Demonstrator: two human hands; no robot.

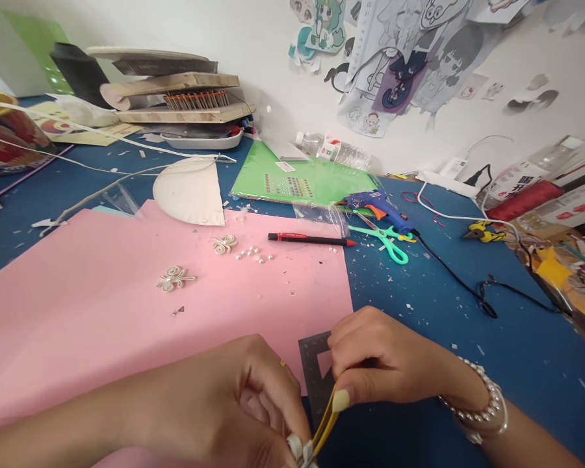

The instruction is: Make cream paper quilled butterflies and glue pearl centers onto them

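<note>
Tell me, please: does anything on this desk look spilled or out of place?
Yes: pale scraps lie scattered over the blue tabletop, perhaps cutting waste. Small pearl-like beads sit loose on the pink sheet, with no container around them.

The bottom edge crops the white piece (295, 446); the dark ruler (312, 375) is partly covered.

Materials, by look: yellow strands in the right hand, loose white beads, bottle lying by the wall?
Yellow strands: perhaps plastic cord or coated wire; smooth, evenly coloured, unclear which.
White beads: likely plastic imitation pearl; rounded, with pale sheen.
Bottle: probably clear plastic; see-through, shiny walls.
</note>
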